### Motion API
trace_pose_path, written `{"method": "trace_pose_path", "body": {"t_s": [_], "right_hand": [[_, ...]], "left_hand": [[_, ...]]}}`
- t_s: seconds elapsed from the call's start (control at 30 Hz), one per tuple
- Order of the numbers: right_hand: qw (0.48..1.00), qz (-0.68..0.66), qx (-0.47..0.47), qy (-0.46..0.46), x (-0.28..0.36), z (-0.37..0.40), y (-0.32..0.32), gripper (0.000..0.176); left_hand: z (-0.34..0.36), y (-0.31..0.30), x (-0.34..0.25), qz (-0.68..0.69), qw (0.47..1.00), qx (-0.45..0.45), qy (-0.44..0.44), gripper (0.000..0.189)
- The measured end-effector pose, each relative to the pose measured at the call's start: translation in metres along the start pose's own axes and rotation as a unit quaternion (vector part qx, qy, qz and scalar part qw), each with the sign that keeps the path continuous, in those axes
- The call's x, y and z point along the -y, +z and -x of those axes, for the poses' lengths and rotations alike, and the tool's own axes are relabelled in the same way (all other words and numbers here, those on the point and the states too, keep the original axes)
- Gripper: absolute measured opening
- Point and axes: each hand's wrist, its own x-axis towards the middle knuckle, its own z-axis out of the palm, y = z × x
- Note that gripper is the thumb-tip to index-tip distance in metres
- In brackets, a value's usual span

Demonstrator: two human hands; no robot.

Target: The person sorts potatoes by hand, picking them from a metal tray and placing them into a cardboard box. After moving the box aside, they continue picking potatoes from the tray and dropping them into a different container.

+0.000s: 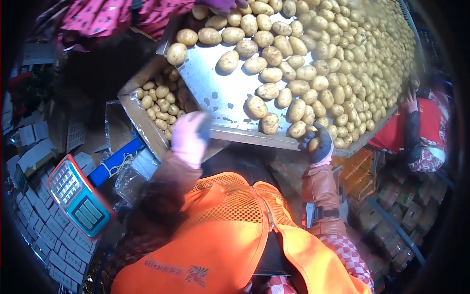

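Observation:
A metal sorting table [205, 73] carries a great many potatoes [271, 75], dense at the right and sparser toward its left end. At its near edge, my right hand [323, 147] wears a pink glove with a dark palm, its fingers curled round a potato [313, 143]. My left hand [191, 137], gloved alike, is by the table's near left corner, over the near side of a cardboard box [142, 120] that has potatoes [159, 102] in it. Motion smears its fingers, so I cannot tell whether they hold anything.
A scale with a display [88, 215] stands at the left on a blue post [115, 161]. Stacked white cartons [49, 235] lie beyond it. A person in pink [112, 19] is across the table, another in red [426, 127] at the right. Orange crates [357, 169] sit below the table.

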Motion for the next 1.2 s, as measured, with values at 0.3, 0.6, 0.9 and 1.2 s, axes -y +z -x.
{"method": "trace_pose_path", "body": {"t_s": [0.3, 0.6, 0.9, 1.2], "right_hand": [[0.984, -0.024, 0.169, 0.039, -0.027, -0.039, -0.031, 0.034], [0.971, -0.033, 0.234, 0.046, -0.008, -0.018, -0.023, 0.033], [0.935, 0.084, 0.321, 0.124, 0.009, -0.030, -0.020, 0.021], [0.926, 0.089, 0.345, 0.123, 0.019, -0.022, -0.029, 0.025]], "left_hand": [[-0.062, 0.082, -0.086, -0.130, 0.972, 0.196, 0.006, 0.053], [0.069, -0.008, -0.026, -0.339, 0.897, -0.137, -0.250, 0.067], [0.139, 0.047, -0.022, -0.111, 0.922, 0.093, -0.360, 0.042], [0.122, 0.050, -0.036, -0.140, 0.933, -0.061, -0.325, 0.034]]}}
